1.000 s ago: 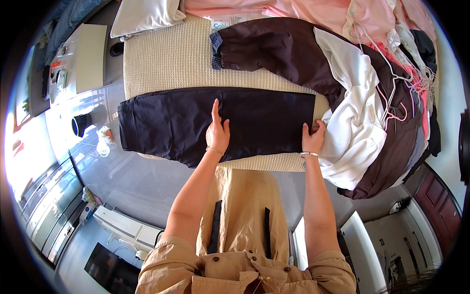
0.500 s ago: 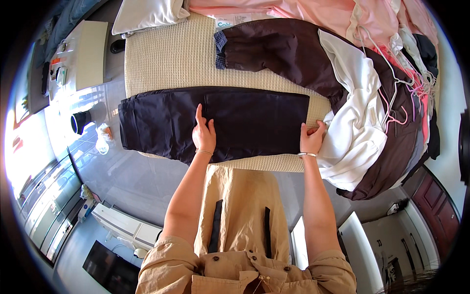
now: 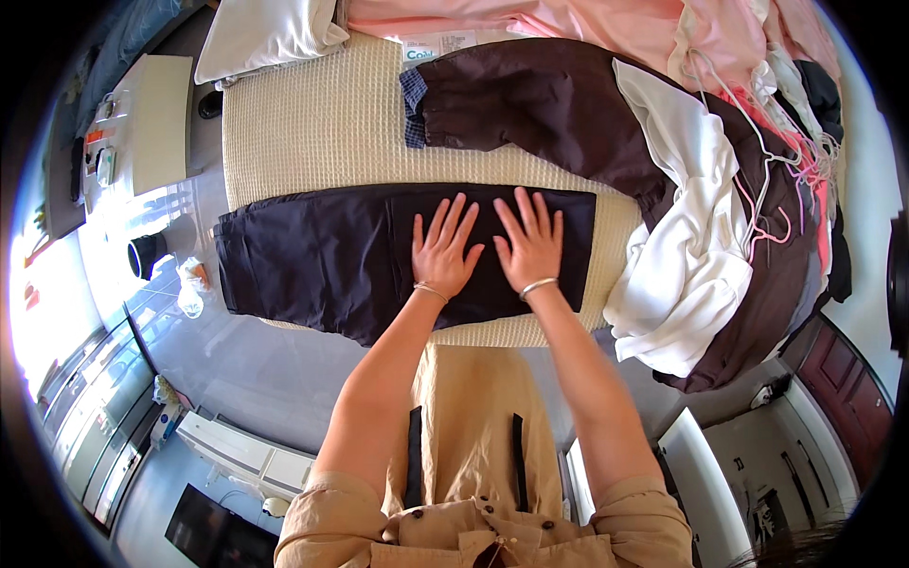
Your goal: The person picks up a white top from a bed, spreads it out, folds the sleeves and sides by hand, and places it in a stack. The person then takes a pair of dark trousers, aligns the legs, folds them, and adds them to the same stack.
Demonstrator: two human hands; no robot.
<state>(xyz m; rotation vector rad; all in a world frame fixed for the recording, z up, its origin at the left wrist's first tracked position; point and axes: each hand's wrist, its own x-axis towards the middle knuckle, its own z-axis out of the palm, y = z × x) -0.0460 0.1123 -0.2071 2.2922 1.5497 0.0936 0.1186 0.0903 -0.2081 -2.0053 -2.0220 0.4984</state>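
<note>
Left hand [image 3: 443,248] and right hand [image 3: 530,244] flat, fingers spread, side by side on dark trousers [image 3: 322,260] lying crosswise on bed [image 3: 312,133].

A bed covered by a cream waffle-textured blanket [image 3: 322,123] carries everything. A dark navy garment [image 3: 322,256] lies flat across its near edge. Farther back to the right sits a dark brown garment [image 3: 540,99], with a white garment [image 3: 682,275] draped over the right side. Pink bedding [image 3: 530,17] runs along the far edge, and a white pillow [image 3: 265,28] lies at the far left.
</note>
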